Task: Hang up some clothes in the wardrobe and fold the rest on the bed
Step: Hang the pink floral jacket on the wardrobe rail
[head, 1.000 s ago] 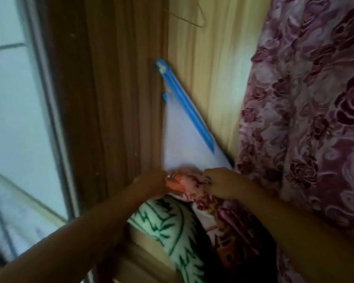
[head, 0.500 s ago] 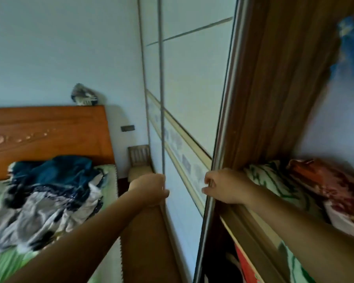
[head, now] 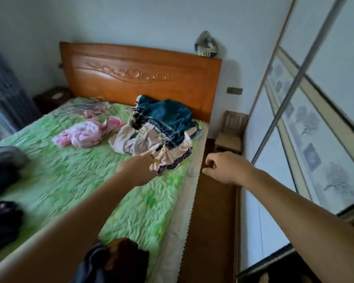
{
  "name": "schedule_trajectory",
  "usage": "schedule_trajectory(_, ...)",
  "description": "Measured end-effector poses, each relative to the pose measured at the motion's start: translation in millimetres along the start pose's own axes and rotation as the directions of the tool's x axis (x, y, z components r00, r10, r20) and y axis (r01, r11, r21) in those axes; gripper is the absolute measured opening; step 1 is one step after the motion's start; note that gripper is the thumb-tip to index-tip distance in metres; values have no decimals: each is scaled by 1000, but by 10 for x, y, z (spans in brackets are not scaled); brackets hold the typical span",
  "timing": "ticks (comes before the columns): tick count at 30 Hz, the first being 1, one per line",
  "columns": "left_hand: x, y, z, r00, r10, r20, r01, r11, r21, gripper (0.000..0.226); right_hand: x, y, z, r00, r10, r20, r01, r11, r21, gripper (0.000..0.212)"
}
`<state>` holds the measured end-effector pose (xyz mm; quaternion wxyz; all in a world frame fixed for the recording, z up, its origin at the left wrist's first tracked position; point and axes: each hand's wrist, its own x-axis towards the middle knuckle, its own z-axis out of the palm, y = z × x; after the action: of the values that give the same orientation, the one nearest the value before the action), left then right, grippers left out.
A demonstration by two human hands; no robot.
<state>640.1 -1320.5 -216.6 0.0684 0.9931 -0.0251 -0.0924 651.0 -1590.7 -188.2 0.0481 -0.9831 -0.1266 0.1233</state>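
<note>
Head view: a bed with a crinkled green quilted cover (head: 70, 180) and a carved orange-brown wooden headboard (head: 141, 78) fills the left and middle. Near its right edge lies a heap of clothes: a teal-blue velvety garment (head: 168, 115) on top of a pale beige-pink garment with dark lace trim (head: 149, 139). A crumpled pink garment (head: 86, 133) lies just beside the heap, and thin wire hangers (head: 86, 108) lie near the headboard.

The left hand (head: 138, 170) reaches to the trimmed hem of the pale garment (motion blur hides the fingers, so I cannot tell whether it grasps). The right hand (head: 226, 167) hangs over the bed's side rail, fingers loosely curled, holding nothing.

Along the right runs the pale sliding wardrobe door (head: 315, 139), with a small wooden chair (head: 231, 131) beside the headboard. Dark clothes (head: 2, 170) lie at the left edge.
</note>
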Motion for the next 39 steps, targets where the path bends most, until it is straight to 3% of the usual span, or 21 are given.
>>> schedule_trajectory(4,-453,-485,183,975,-221,-22,218,972,-84,51,315,-469,247,983,-159,87,161,987,-10,45)
schedule_trajectory(7,-1042,-737,319,913,-404,-50,393,908,-147,51,380,-947,468,925,-352,143,361,931,-45,49)
schedule_trajectory(11,-2039,-954,539,764,-644,-33,627,754,-194,45,246,-1649,791,779,-578,242,606,794,-54,52)
schedule_trajectory(15,-2974,-1056,679,603,-798,-11,778,591,-214,50,-94,-2241,1056,644,-714,276,742,671,4,51)
schedule_trajectory(21,-4049,-1103,813,420,-907,-17,879,412,-240,51,-625,-2934,1319,492,-830,263,857,515,24,45)
schedule_trajectory(27,-4956,-1305,1064,320,-947,-27,912,316,-263,47,-1191,-3628,1641,376,-883,281,917,399,27,42)
schedule_trajectory(32,-5683,-1686,1329,288,-958,-7,918,278,-284,40,-1748,-4195,1825,372,-890,265,923,386,1,46)
schedule_trajectory(39,-6415,-2009,1566,255,-967,9,921,240,-308,47,-2380,-4788,2096,357,-886,295,928,372,-6,46)
